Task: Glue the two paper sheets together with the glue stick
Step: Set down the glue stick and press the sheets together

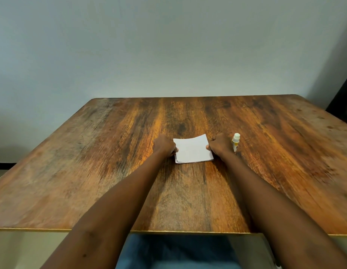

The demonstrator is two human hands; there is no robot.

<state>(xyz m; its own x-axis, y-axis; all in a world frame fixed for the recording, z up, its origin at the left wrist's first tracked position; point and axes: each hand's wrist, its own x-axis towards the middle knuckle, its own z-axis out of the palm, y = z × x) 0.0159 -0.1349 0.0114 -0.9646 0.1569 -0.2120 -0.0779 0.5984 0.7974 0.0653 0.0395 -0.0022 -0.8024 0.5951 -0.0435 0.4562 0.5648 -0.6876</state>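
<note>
Centre of frame: two stacked white rectangular paper sheets (193,150) on the brown wooden table (91,171) are pinched at their side edges by the left hand (165,145) and right hand (219,146). The capped white-and-yellow glue stick (235,142) stands just right. Aligning is judged in hand; flat pressing is called for next. Any glue between the sheets is hidden.

No readable text anywhere. Glue stick (235,143): yellow-and-white print on body, too small and blurred to make out (brand, if any, illegible). Paper sheets (193,150): top face plain white, no legible writing, number or sign.
</note>
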